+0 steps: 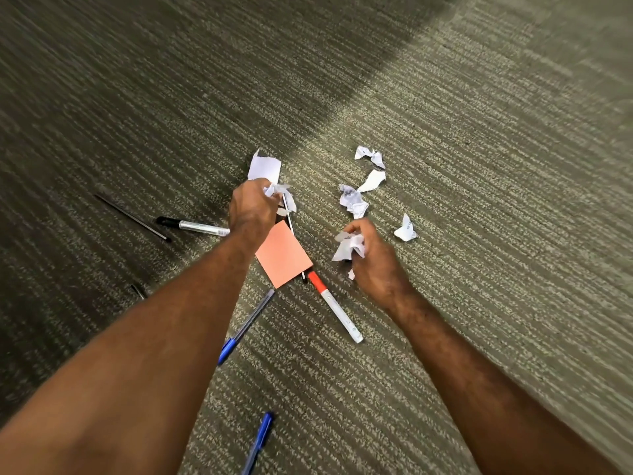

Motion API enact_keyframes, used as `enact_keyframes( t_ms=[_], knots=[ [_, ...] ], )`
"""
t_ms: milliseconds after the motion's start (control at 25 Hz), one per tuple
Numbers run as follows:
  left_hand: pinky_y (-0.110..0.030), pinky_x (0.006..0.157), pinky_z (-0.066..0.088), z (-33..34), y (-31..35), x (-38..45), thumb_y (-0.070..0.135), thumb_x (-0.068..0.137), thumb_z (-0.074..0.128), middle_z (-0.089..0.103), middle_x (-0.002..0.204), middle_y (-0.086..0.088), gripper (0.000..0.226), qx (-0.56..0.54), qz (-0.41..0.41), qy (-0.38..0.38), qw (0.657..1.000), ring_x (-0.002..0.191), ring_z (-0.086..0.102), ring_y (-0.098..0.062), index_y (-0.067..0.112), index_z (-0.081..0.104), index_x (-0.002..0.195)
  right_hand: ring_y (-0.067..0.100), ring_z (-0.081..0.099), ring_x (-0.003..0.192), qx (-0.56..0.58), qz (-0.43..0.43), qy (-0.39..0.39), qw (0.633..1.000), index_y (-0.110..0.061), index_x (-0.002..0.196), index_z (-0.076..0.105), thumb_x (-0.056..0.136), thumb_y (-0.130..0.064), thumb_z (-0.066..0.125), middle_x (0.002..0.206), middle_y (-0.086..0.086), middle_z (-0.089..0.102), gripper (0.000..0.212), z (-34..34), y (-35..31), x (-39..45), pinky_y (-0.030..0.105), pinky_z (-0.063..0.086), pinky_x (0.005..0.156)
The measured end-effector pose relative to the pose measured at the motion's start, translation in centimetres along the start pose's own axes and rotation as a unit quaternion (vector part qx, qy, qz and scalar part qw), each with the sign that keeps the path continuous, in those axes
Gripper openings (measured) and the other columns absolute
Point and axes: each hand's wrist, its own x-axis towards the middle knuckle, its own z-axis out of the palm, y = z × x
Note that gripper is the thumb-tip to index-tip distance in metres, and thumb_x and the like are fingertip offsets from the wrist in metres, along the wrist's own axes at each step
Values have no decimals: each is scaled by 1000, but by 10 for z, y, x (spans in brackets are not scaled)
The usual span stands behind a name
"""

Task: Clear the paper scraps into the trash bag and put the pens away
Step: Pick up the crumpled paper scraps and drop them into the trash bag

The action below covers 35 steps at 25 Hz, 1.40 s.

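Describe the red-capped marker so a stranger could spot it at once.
Start at the salmon-pink paper square lying on the carpet between the two forearms. At its near corner begins the red-capped marker, running toward the viewer. Alone among the pens, it has a white barrel with a red cap.

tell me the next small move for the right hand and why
Probably reach forward for the crumpled scrap lying just beyond the right hand. That hand already grips white paper, the left hand is also full, and no trash bag is in view.
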Motion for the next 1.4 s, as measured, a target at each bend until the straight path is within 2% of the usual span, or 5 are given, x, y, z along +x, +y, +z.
enact_keyframes(
  t_ms=[240,400,680,1160,1400],
  knots=[
    [-27,79,51,5,16,-6,22,98,63,63,110,-10,25,-51,44,71,995,92,56,-19,9,63,119,7,59,78,-115,58,170,977,-34,147,47,96,4,58,135,13,54,64,-31,14,10,24,58,58],
    [-17,55,46,21,48,-27,28,96,67,54,96,11,8,-60,118,-1,991,79,54,-7,30,62,102,19,64,97,-153,131,161,966,-36,160,24,99,3,53,153,17,39,78,-33,23,14,40,62,71],
    [-30,82,56,60,74,-50,27,95,68,27,164,3,53,206,262,-171,927,114,60,-18,19,49,144,34,62,115,-210,126,144,959,-18,158,18,104,-9,51,141,20,50,64,-37,30,19,39,58,88],
    [-18,46,38,57,61,-60,11,94,67,58,86,6,35,6,131,-107,985,63,53,-5,20,54,125,12,57,95,-104,33,137,984,-22,147,45,95,-8,67,136,7,53,58,-47,16,49,22,51,67],
    [-40,61,63,37,54,-63,19,96,67,67,100,-2,37,-109,65,-121,985,73,66,-18,26,61,132,21,64,92,-193,3,88,977,-36,154,39,94,10,59,149,5,30,78,-54,-5,88,33,62,65]
  ],
)
